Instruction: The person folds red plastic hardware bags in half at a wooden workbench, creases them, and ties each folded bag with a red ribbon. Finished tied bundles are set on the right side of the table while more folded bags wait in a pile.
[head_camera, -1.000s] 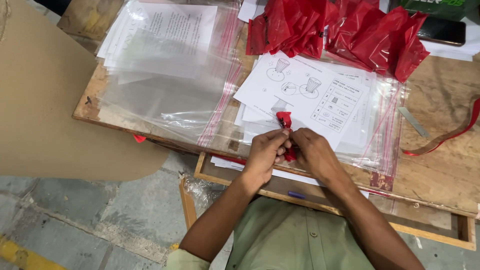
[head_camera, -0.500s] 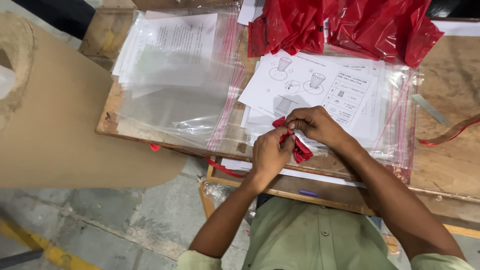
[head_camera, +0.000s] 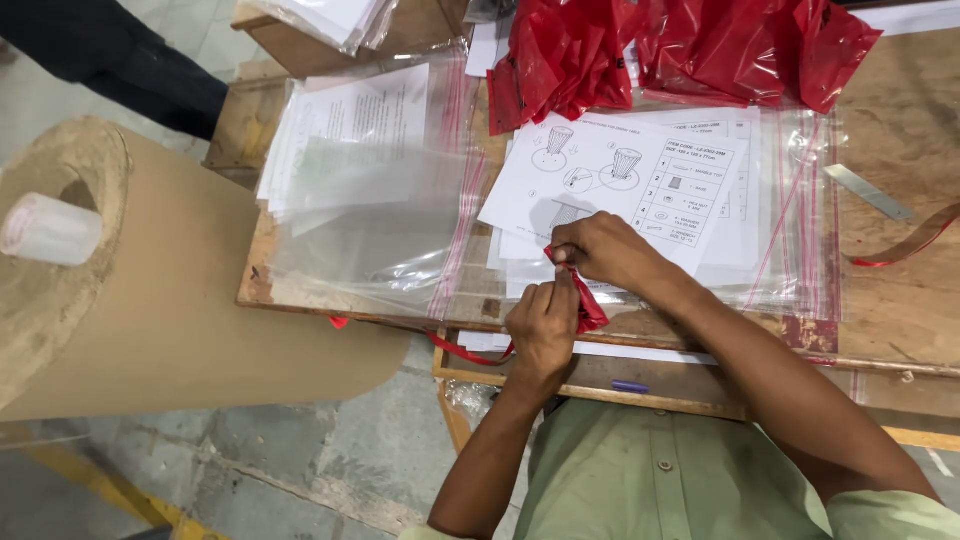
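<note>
My left hand (head_camera: 543, 325) and my right hand (head_camera: 600, 250) both pinch a small red plastic bag (head_camera: 587, 305), folded or twisted between the fingers, just above the front edge of a wooden table (head_camera: 900, 130). Under the hands lies a printed instruction sheet (head_camera: 630, 180) with line drawings, on top of a stack of clear zip bags (head_camera: 790, 230) with red seal strips.
A second stack of clear zip bags with paper sheets (head_camera: 360, 190) lies to the left. Crumpled red plastic bags (head_camera: 660, 50) pile up at the back. A big brown cardboard roll (head_camera: 150, 290) stands left of the table. A metal strip (head_camera: 868, 192) and red ribbon (head_camera: 915, 243) lie at right.
Both hands have kept working the small red bag, shifting slightly. The camera has moved, so the cardboard roll's end now shows at the left.
</note>
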